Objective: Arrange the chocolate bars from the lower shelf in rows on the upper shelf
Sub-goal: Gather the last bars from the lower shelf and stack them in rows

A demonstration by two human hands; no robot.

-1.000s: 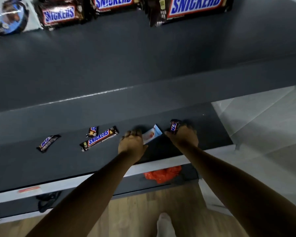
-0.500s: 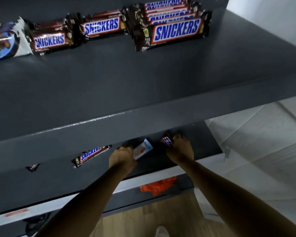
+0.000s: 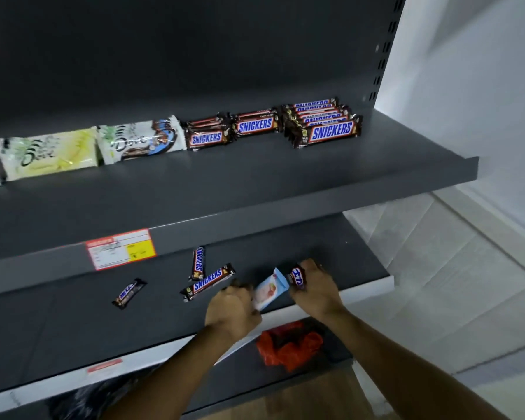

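Note:
My left hand [image 3: 232, 310] grips a light blue and white wrapped bar [image 3: 269, 288] just above the lower shelf [image 3: 73, 325]. My right hand [image 3: 315, 291] holds a small dark Snickers bar [image 3: 297, 277] beside it. Two long Snickers bars [image 3: 208, 281] [image 3: 198, 262] and a small dark bar [image 3: 129, 294] lie loose on the lower shelf to the left. On the upper shelf [image 3: 315, 177] stand rows of Snickers bars [image 3: 325, 125] [image 3: 256, 124] [image 3: 208, 134] and white Dove bags [image 3: 140, 142].
A red and yellow price label [image 3: 120, 248] sticks to the upper shelf's front edge. An orange plastic bag [image 3: 290, 347] lies on the bottom shelf below my hands. A pale tiled floor and white wall [image 3: 467, 116] are on the right.
The view has tilted up, so the whole upper shelf shows. Both hands still hold their bars over the lower shelf, lifted slightly toward its front edge.

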